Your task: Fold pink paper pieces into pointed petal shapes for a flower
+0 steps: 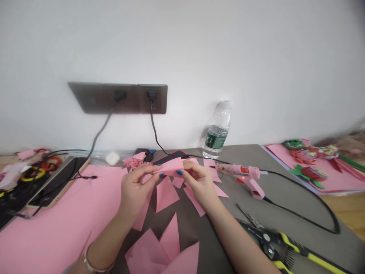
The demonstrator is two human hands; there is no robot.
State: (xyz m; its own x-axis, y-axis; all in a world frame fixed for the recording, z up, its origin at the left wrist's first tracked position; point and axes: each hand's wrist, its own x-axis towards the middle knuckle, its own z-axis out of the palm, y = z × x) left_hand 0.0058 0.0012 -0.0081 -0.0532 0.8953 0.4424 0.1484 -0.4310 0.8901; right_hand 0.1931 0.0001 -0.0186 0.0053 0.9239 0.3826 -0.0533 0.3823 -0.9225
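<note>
A folded piece of pink paper [172, 166] is pinched between my two hands over the middle of the grey work surface. My left hand [137, 184] grips its left end with thumb and fingertips. At the right end, my right hand [199, 182] presses the paper between thumb and fingers. Loose cut pieces of pink paper [166, 196] lie below and around both hands. Closer to me are larger pink pieces [148, 251], some overlapping. A pink glue gun [242, 174] with a small red light lies right of my right hand, its nozzle pointing left.
A water bottle [217, 131] leans against the wall. Wire strippers [268, 238] with yellow-black handles lie at the front right. A phone [58, 182] rests on the left beside a large pink sheet [99, 198]. Paper flowers [309, 175] sit far right. Cords run from the wall sockets [122, 98].
</note>
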